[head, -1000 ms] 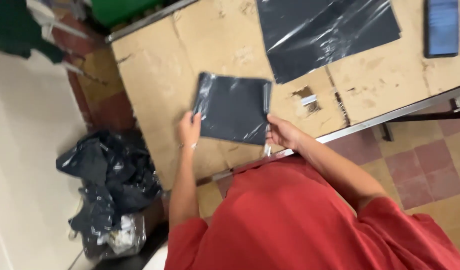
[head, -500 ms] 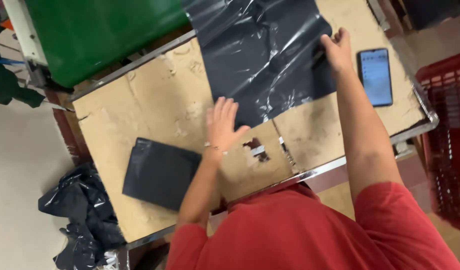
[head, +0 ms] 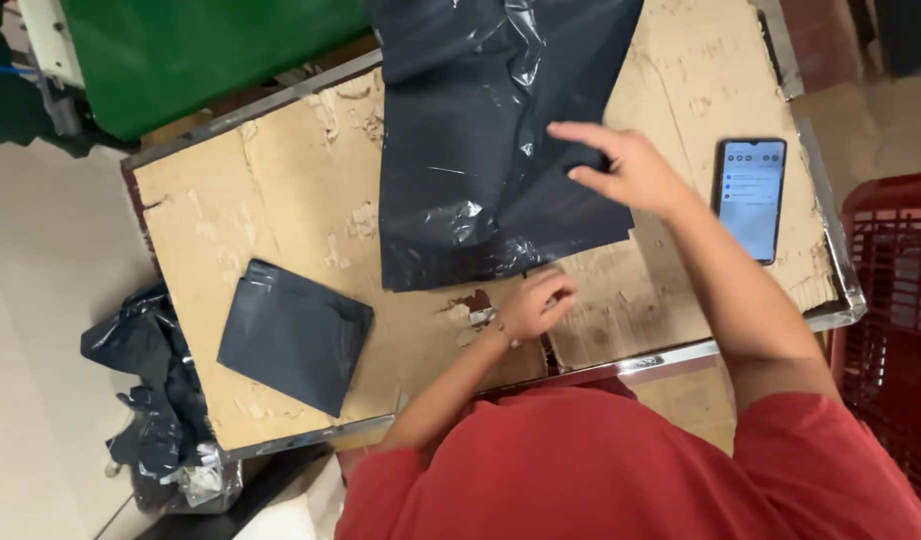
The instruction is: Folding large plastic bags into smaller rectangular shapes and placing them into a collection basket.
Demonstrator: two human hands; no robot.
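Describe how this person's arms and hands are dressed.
Both arms are bare below short red sleeves of a red shirt. The left hand has a thin band at its wrist; its kind cannot be told. The right hand wears no glove, and no ring shows.

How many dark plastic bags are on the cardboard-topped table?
2: a folded dark bag at the table's left, and a large flat bag under the right hand. More may lie beneath it.
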